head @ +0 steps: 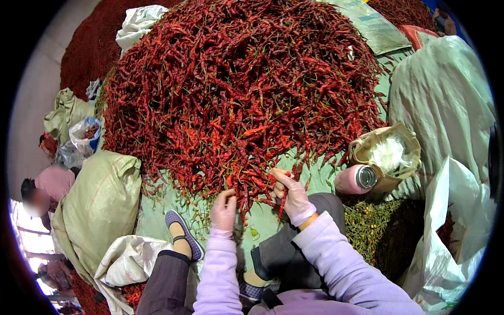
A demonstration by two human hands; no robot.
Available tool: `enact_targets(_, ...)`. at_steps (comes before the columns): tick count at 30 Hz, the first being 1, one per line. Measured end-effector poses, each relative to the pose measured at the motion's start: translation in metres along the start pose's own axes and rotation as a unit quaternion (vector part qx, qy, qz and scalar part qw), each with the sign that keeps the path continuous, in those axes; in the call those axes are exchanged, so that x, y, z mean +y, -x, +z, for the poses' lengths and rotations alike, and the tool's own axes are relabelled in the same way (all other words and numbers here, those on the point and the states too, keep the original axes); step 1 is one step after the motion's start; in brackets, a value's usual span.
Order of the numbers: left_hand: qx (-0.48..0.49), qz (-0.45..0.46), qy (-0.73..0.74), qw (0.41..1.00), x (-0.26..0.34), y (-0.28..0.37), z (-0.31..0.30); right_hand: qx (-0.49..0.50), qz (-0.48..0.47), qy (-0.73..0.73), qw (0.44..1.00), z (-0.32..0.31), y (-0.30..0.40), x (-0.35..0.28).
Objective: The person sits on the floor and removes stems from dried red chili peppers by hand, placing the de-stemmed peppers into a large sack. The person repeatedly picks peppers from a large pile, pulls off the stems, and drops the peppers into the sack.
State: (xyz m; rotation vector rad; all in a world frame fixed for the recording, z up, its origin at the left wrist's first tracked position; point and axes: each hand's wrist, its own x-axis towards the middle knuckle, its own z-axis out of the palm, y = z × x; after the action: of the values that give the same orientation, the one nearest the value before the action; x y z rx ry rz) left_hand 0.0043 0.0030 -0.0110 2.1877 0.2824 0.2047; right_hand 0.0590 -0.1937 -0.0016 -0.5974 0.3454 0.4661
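Note:
A large heap of dried red chili peppers [244,90] lies before me, many with their stems on. My right hand [289,193], in a thin translucent glove, is closed around red chilies [282,206] that hang below the palm at the heap's near edge. My left hand [223,210], gloved as well, is beside the loose chilies at the front with its fingers bent. Whether anything is between those fingers is hidden. Small stems and bits [201,214] are scattered on the pale green sheet [155,214] under the heap.
To the right stand a pink bottle [356,179], a paper bag [411,147] with clear plastic inside, and a pile of green stems [370,224]. White woven sacks [437,90] rise behind them. A full sack [102,193] leans at left, near another person [55,183].

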Motion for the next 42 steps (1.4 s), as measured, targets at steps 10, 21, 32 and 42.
enact_targets(10, -0.122, 0.176, -0.287, 0.934, -0.007, -0.086, 0.049, -0.001, 0.015, 0.049, 0.999, 0.000, -0.004, -0.002)
enact_targets(21, 0.071, 0.120, -0.214, 0.967, -0.012, -0.033, -0.056, -0.005, 0.059, 0.023, 0.998, 0.002, 0.000, 0.003)
enact_targets(32, 0.000, -0.070, 0.132, 0.989, 0.010, 0.005, -0.056, -0.079, 0.061, 0.243, 0.965, 0.023, 0.019, 0.017)
enact_targets(42, -0.151, -0.126, 0.177, 0.964, 0.040, 0.033, -0.003, -0.113, 0.030, 0.320, 0.940, 0.021, 0.015, 0.030)
